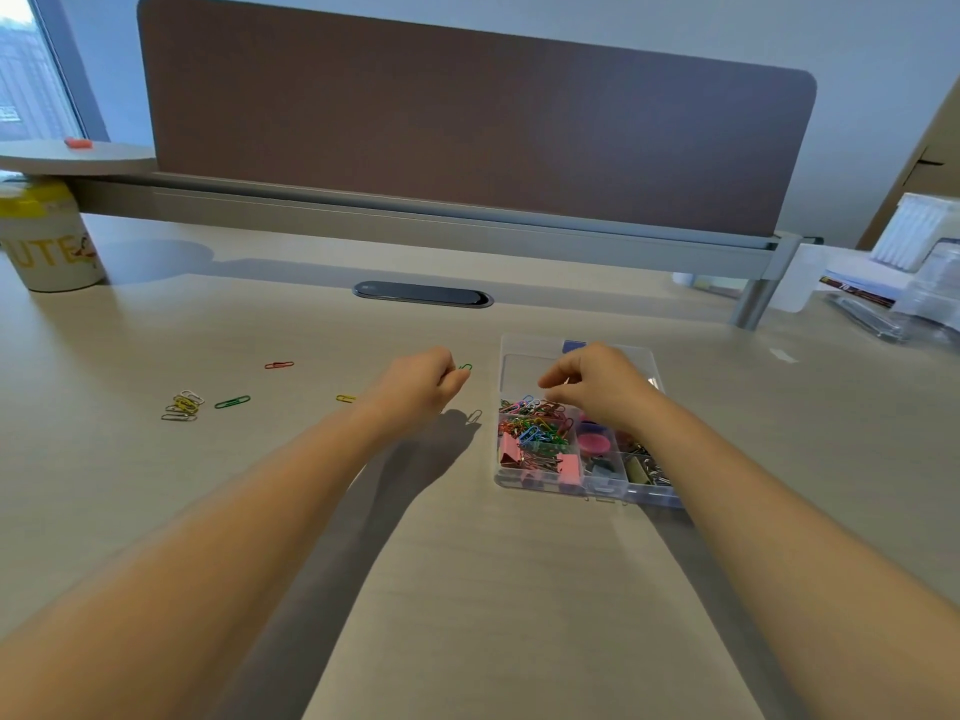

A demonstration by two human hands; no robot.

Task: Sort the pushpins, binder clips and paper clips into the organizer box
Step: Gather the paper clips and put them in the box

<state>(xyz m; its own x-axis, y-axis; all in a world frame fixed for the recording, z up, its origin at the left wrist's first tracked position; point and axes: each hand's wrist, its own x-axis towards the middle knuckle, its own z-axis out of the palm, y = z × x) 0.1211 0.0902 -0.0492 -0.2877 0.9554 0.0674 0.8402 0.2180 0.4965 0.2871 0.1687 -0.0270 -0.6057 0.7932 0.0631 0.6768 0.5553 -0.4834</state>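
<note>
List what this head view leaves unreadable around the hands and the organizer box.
- Right hand: its back hides the fingertips; any held item is unclear.
- Organizer box: compartments beneath that hand are covered.
- Left hand: pinches a green paper clip, mostly hidden by fingers.
- Cup: lettering cut by the left edge.

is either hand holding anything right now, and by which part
The left hand pinches a green paper clip by one end. Whether the right hand holds anything cannot be told.

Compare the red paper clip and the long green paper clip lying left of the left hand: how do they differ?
Colour: the red paper clip is red, the green paper clip green. Place: red lies farther from the person, green nearer and closer to the yellow-and-white clip pile. Shared: both lie flat and loose on the desk, outside the box.
</note>
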